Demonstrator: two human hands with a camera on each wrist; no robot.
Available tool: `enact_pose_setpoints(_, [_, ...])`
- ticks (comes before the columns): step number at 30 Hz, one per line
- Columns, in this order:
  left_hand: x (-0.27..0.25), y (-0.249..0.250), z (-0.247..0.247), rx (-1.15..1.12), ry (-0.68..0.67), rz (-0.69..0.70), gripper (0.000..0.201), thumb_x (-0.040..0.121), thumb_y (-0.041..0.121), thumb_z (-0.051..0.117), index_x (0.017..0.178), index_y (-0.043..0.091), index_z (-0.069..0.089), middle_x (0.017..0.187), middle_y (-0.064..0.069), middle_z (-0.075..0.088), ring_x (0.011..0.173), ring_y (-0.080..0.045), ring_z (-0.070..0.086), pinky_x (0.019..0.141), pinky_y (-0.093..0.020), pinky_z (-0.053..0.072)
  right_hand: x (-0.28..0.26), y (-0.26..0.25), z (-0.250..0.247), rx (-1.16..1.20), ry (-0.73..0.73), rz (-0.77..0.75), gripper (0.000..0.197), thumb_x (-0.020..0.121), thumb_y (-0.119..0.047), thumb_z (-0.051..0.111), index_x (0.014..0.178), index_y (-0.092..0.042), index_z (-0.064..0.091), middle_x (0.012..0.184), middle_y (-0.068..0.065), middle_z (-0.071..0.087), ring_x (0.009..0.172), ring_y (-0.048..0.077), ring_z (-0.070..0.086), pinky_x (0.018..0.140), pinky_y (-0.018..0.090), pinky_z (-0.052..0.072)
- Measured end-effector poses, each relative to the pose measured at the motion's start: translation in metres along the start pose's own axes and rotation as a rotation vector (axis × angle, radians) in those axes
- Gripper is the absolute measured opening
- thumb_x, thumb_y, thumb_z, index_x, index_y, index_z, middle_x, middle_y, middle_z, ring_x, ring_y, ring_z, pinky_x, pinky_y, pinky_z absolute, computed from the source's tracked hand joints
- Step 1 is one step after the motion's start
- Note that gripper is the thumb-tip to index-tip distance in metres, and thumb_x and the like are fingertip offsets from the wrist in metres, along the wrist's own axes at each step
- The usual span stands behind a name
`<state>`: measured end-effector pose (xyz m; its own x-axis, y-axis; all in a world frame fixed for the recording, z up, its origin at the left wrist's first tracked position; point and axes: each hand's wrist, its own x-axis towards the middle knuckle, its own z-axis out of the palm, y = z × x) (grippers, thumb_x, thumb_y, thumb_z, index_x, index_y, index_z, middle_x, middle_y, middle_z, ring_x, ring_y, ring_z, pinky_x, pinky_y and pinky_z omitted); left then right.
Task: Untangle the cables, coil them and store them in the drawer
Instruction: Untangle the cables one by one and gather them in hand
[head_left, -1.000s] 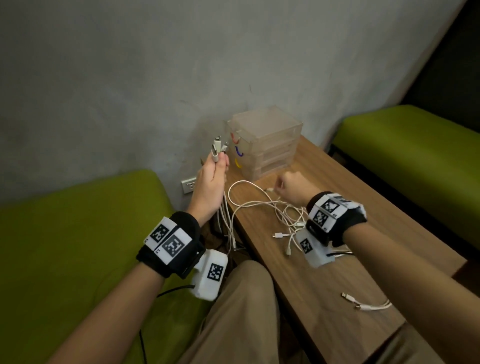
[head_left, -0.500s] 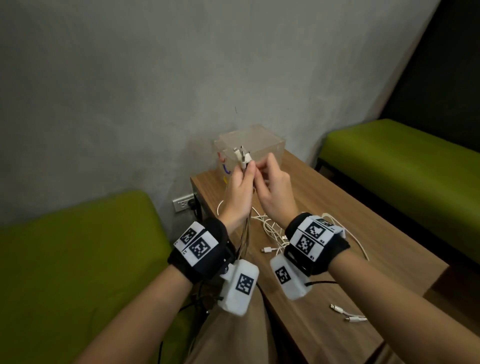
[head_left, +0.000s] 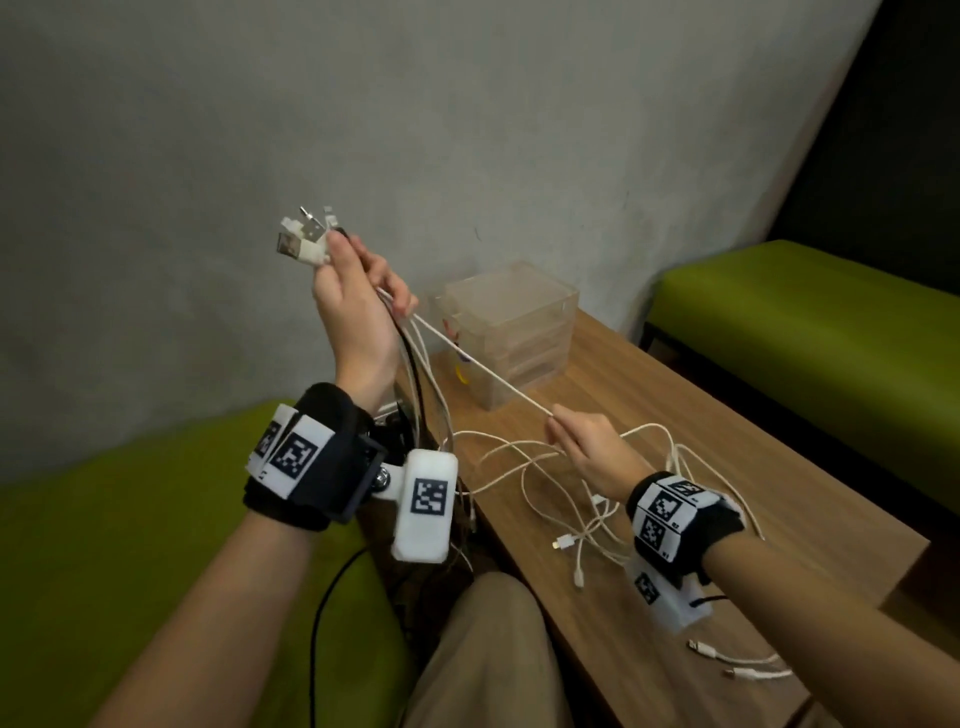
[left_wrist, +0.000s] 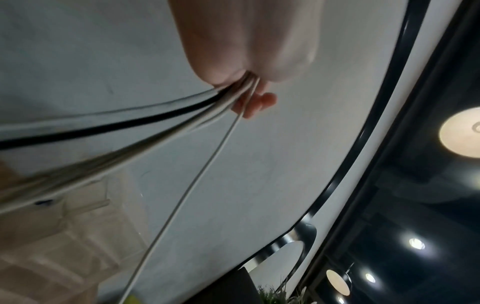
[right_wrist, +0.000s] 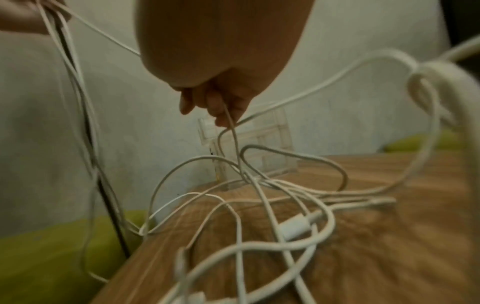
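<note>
My left hand (head_left: 353, 306) is raised in front of the wall and grips a bundle of cable ends, its white USB plugs (head_left: 304, 241) sticking up above the fist. In the left wrist view several white cables and one black cable (left_wrist: 145, 121) run out of that fist. One white cable (head_left: 478, 364) stretches taut from it down to my right hand (head_left: 582, 441), which pinches it just above the table. Below lies a tangle of white cables (head_left: 566, 499) (right_wrist: 259, 197). The clear plastic drawer unit (head_left: 511, 332) stands at the table's far end, drawers closed.
The wooden table (head_left: 753, 467) runs along my right, with two loose cable plugs (head_left: 737, 665) near its front edge. Green benches (head_left: 104, 519) (head_left: 831, 322) lie left and far right. A grey wall is close behind.
My left hand has lifted the plug bundle higher and leftward. My right hand has left the plugs and slid down one cable toward the table, drawing it taut.
</note>
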<state>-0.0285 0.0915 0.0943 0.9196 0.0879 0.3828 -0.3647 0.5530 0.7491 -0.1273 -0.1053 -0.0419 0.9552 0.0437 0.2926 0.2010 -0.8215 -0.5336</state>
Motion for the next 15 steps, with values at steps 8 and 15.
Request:
enact_pose_setpoints(8, [0.002, 0.006, -0.014, 0.03, 0.097, 0.05, 0.034, 0.102, 0.027, 0.022, 0.072, 0.019, 0.036, 0.041, 0.014, 0.031, 0.035, -0.001, 0.022, 0.034, -0.015, 0.021, 0.003, 0.038, -0.027, -0.209, -0.18, 0.211, 0.022, 0.096, -0.019, 0.043, 0.079, -0.016, 0.057, 0.08, -0.003, 0.058, 0.077, 0.017, 0.055, 0.071, 0.031, 0.042])
enact_pose_setpoints(15, [-0.018, -0.029, -0.017, 0.443, -0.199, 0.07, 0.033, 0.092, 0.041, 0.028, 0.068, 0.027, 0.046, 0.044, 0.014, 0.044, 0.036, 0.0, 0.032, 0.042, -0.022, 0.028, 0.009, 0.036, -0.031, -0.315, -0.087, 0.293, 0.024, 0.095, -0.019, 0.041, 0.078, -0.018, 0.057, 0.082, -0.001, 0.062, 0.081, 0.022, 0.06, 0.069, 0.031, 0.043])
